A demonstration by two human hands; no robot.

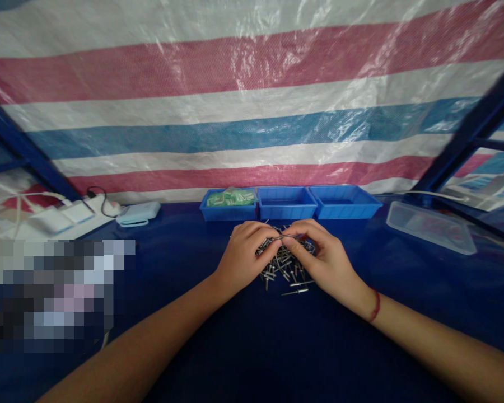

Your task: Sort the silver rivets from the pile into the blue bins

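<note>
A pile of metal rivets (283,266) lies on the dark blue table, with a few loose ones at its near edge. Over the left side of the pile is my left hand (246,254), its thumb and fingers closed on a thin metal rivet (280,237). My right hand (325,254) reaches in from the right and pinches the same small piece, so the fingertips of both hands nearly meet above the pile. The fingers partly hide the pile and the piece between them.
Behind the pile stand three blue bins: the left bin (229,214) holds green packets, beside a middle bin (288,211) and a right bin (348,210). A clear plastic lid (430,226) lies right. A light blue device (138,214) and power strips (67,218) are left.
</note>
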